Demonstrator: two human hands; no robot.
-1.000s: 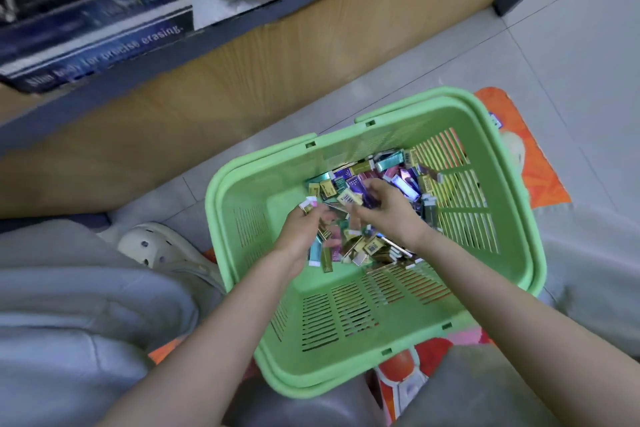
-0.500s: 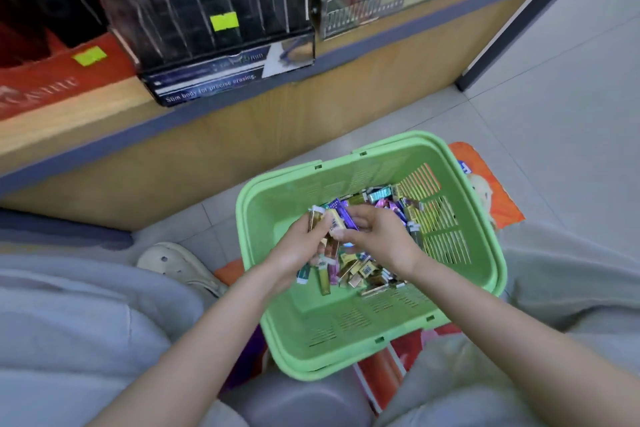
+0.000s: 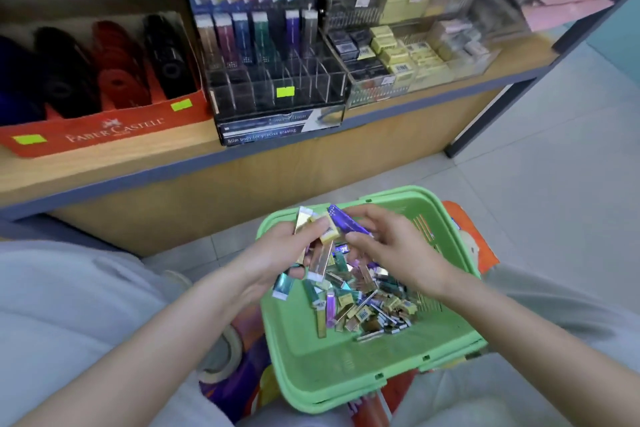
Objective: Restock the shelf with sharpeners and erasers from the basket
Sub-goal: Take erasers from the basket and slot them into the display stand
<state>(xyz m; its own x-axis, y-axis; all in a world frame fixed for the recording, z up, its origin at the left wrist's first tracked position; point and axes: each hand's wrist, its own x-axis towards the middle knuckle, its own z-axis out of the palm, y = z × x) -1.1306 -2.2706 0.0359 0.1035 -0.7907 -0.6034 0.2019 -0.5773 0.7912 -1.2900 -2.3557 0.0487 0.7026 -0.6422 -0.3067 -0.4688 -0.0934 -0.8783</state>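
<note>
Our left hand (image 3: 277,260) curls round a fan of slim eraser packs (image 3: 320,258), gold ones foremost, above the green basket (image 3: 311,374) at lower centre. Our right hand (image 3: 391,246) pinches a purple eraser pack (image 3: 343,224) touching that fan. A heap of packs (image 3: 363,305) lies in the basket. The Hi-Polymer display rack (image 3: 270,80) stands on the shelf (image 3: 104,163), upper centre.

forearms (image 3: 166,333) bare from elbow to wrist; light grey trousers (image 3: 69,305) cover both legs, the cloth soft, plain and loosely creased.
</note>
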